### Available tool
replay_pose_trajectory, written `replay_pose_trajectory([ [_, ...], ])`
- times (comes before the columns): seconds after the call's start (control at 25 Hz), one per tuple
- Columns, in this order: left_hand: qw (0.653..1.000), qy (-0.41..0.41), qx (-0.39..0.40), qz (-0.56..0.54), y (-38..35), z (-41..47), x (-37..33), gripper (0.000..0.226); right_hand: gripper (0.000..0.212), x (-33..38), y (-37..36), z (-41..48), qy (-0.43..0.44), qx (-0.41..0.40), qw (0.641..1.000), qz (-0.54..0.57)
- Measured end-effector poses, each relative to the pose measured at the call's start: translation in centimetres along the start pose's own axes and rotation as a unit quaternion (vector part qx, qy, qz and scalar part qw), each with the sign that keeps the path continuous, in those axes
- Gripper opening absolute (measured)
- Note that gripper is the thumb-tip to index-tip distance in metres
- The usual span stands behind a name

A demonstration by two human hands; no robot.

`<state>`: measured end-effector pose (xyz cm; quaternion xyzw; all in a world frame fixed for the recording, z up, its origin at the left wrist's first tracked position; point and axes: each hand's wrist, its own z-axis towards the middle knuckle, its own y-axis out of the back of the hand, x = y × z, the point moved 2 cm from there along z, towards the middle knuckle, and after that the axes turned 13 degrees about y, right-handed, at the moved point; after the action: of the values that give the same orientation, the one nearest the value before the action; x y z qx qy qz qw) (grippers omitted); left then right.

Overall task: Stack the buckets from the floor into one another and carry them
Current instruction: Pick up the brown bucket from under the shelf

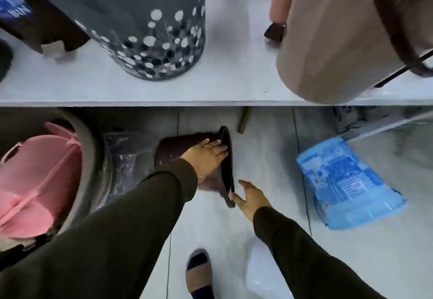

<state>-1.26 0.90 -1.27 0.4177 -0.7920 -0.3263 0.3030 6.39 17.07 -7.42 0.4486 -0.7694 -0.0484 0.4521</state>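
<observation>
A dark maroon bucket (172,148) lies on its side on the grey tiled floor, just below the shelf edge, its mouth facing right. My left hand (207,157) rests over its upper side near the rim, fingers wrapped on it. My right hand (249,196) is at the lower end of the rim, fingers apart, thumb touching the rim. A bucket wrapped in clear plastic (121,158) stands just left of the maroon one. Both arms wear dark sleeves.
A white shelf (234,83) overhead carries a grey dotted bin (145,17) and a beige bin (328,48). A large tub with pink lids (35,186) sits at the left. A blue packet (344,186) leans at the right. My sandalled foot (199,273) stands below.
</observation>
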Motion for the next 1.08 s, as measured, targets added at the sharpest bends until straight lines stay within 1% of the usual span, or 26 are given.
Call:
replay_pose_trajectory([
  [0.04,0.999,-0.023,-0.002,0.032,-0.7,1.8,-0.3,0.059,0.066,-0.7,-1.1,1.9,0.003,-0.006,1.000,0.028],
  [0.16,0.992,-0.079,0.000,0.097,-2.7,6.2,-0.9,0.056,0.070,-1.6,-3.8,6.3,0.006,0.015,0.995,0.100],
  [0.24,0.986,-0.092,0.018,0.141,-4.3,8.1,-0.9,0.052,0.065,-2.1,-5.7,8.0,-0.002,0.021,0.988,0.154],
  [0.28,0.984,-0.097,0.016,0.150,-4.8,8.9,-0.5,0.049,0.058,-2.5,-6.1,8.6,0.008,0.016,0.985,0.172],
  [0.36,0.983,-0.102,-0.011,0.153,-4.8,9.3,0.6,0.043,0.035,-2.1,-6.0,9.1,0.037,-0.013,0.975,0.218],
  [0.4,0.983,-0.108,-0.026,0.149,-4.4,9.1,1.4,0.041,0.024,-1.6,-5.7,9.0,0.048,-0.028,0.972,0.229],
  [0.44,0.983,-0.112,-0.042,0.141,-3.8,8.5,2.0,0.038,0.016,-1.0,-5.2,8.8,0.063,-0.042,0.972,0.224],
  [0.48,0.983,-0.112,-0.051,0.136,-3.0,7.5,2.9,0.037,0.015,0.0,-4.5,8.4,0.078,-0.048,0.974,0.207],
  [0.52,0.985,-0.109,-0.052,0.126,-2.5,6.7,3.7,0.035,0.018,0.4,-3.9,8.2,0.094,-0.051,0.976,0.190],
  [0.6,0.993,-0.083,-0.036,0.080,-1.8,4.3,5.5,0.034,0.034,1.9,-2.4,7.6,0.122,-0.055,0.982,0.130],
  [0.64,0.997,-0.060,-0.026,0.046,-1.8,2.8,6.4,0.034,0.041,3.1,-1.6,7.2,0.138,-0.049,0.987,0.071],
  [0.68,0.999,-0.042,-0.017,0.012,-2.1,1.4,7.0,0.033,0.044,4.2,-1.0,6.8,0.159,-0.042,0.986,-0.011],
  [0.72,1.000,-0.019,-0.009,-0.021,-2.9,0.2,7.1,0.032,0.042,5.0,-0.8,6.4,0.187,-0.034,0.976,-0.106],
  [0.76,0.999,0.010,-0.004,-0.048,-4.1,-0.8,6.9,0.031,0.037,5.6,-1.0,6.1,0.217,-0.024,0.955,-0.199],
  [0.8,0.997,0.040,0.002,-0.073,-5.5,-1.6,6.3,0.029,0.032,6.0,-1.5,6.0,0.239,-0.013,0.933,-0.271],
  [0.84,0.993,0.069,0.005,-0.096,-6.9,-2.2,5.4,0.028,0.029,6.0,-2.3,6.1,0.246,0.000,0.916,-0.318],
  [0.88,0.989,0.092,0.012,-0.116,-8.3,-2.3,4.5,0.028,0.027,5.5,-3.2,6.2,0.242,0.012,0.906,-0.348],
  [0.96,0.981,0.126,0.024,-0.142,-10.9,-2.1,2.9,0.031,0.023,4.3,-5.0,6.5,0.216,0.039,0.897,-0.383],
  [1.08,0.977,0.148,0.022,-0.152,-13.7,-1.8,1.4,0.038,0.021,2.6,-7.2,6.9,0.209,0.055,0.886,-0.411],
])
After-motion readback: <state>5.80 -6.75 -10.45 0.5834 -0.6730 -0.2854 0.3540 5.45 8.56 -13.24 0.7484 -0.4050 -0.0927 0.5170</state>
